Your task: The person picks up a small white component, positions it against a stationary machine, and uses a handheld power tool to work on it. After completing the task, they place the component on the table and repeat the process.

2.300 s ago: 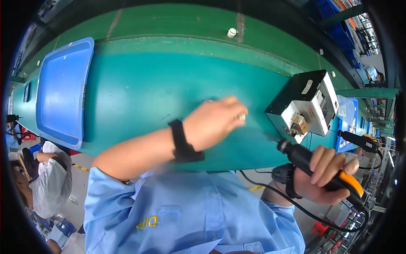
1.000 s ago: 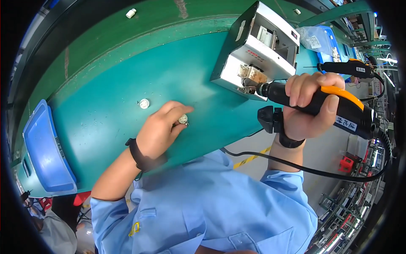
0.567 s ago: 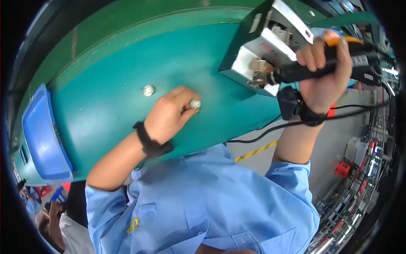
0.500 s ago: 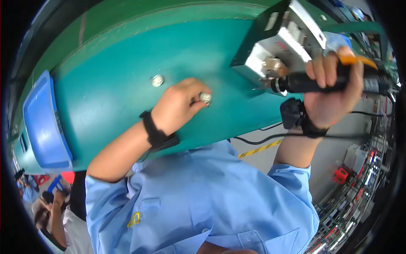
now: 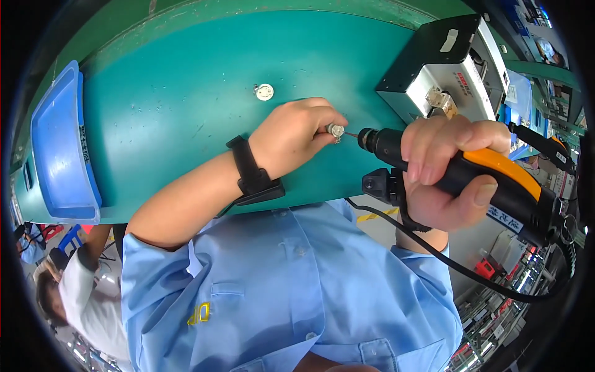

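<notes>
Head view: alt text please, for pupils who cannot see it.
A person's right hand points a corded black screwdriver at a small round part pinched in the left hand, over a green bench. A blue tray lies left, a boxy machine right.

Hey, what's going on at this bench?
A person's left hand pinches a small round part over the green mat. The right hand grips a black-and-orange screwdriver, its bit pointing at the part; whether they touch is hard to tell. Another round piece lies on the mat, left of a black-and-silver machine.
</notes>
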Demonstrator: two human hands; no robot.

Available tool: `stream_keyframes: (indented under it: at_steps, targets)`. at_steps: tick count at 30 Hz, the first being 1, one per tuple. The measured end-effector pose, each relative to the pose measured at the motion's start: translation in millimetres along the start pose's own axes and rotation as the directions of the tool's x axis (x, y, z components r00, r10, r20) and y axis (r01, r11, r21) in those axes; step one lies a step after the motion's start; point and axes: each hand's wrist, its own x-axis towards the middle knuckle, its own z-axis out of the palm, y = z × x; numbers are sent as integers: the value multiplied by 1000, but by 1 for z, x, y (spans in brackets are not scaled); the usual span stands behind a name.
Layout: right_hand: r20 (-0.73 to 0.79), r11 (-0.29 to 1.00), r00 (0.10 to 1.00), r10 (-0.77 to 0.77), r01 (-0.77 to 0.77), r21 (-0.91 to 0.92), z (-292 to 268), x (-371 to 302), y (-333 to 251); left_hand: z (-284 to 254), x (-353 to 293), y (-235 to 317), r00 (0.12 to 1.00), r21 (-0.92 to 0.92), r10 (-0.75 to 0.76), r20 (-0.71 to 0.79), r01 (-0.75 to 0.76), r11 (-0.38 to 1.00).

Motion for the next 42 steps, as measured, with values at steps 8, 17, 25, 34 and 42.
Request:
stream_keyframes:
  at_steps: [8,17,25,34,42]
  targets:
    - [132,992,990,-42,58,-115,7,2,12,-1,0,0,1000,14,18,-8,-18,1000]
    - [170,981,984,-41,73,-180,14,3,15,0,2,1,1000,24,22,7,-22,999]
    - [116,947,942,-316,305,101,-33,7,-33,1,3,2,991,29,135,-21,-135,990]
    - [-137,917,907,-397,386,-100,-77,15,-43,-6,7,41,988,138,-154,25,149,979]
    - [50,959,963,-265,269,-86,-86,23,-37,7,5,21,1000,264,-7,-1,7,965]
